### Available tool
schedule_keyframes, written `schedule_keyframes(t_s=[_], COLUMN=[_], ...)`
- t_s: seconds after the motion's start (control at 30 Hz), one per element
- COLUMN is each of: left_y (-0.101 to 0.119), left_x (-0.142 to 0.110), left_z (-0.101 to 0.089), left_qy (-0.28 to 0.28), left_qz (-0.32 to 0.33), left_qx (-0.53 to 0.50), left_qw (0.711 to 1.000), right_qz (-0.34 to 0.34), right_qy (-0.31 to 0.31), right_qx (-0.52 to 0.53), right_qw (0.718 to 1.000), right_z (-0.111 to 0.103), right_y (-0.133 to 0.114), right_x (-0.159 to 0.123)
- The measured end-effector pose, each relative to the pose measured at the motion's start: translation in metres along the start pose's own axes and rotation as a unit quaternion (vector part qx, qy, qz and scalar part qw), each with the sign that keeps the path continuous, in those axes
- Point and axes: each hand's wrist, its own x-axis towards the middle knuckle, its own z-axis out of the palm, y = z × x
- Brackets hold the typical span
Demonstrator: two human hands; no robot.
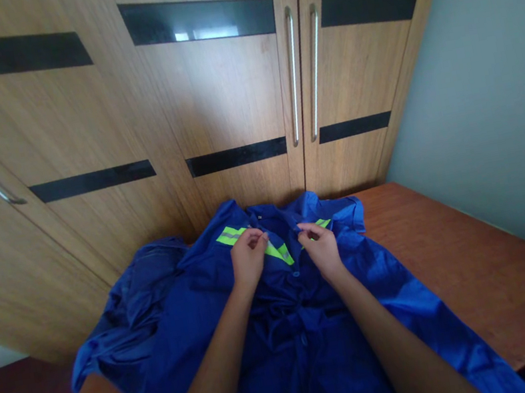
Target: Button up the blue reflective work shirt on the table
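Observation:
A blue work coverall point(177, 347) with yellow-green and grey reflective strips lies spread out, its collar at the far end. My left hand point(249, 253) pinches the left front edge of the garment near the collar, beside a reflective strip point(232, 234). Opposite it, my right hand point(321, 247) pinches the right front edge, close to the other strip. Between the hands the neck opening is parted in a V. Below it sits a button or fastener point(296, 274) on the front, and the cloth is bunched around the waist.
Another bundle of blue cloth point(143, 299) lies crumpled at the left. Everything rests on a reddish-brown wooden top point(456, 257) whose edge runs along the lower right. Behind stands a wooden wardrobe point(224, 95) with metal handles point(293, 76). A pale wall point(497, 114) is at the right.

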Motion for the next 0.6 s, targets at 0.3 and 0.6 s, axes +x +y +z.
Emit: schedule_keyframes(t_s=[0.3, 0.6], left_y=[0.009, 0.01], left_x=[-0.03, -0.038], left_z=[-0.001, 0.001], left_qy=[0.043, 0.042], left_qz=[0.05, 0.067], left_qx=[-0.132, -0.125], left_qw=[0.989, 0.989], right_qz=[-0.006, -0.037], right_qy=[-0.084, -0.106], right_qx=[0.043, -0.03], right_qw=[0.995, 0.993], right_z=[0.007, 0.012], right_y=[-0.03, -0.021], right_x=[-0.023, -0.028])
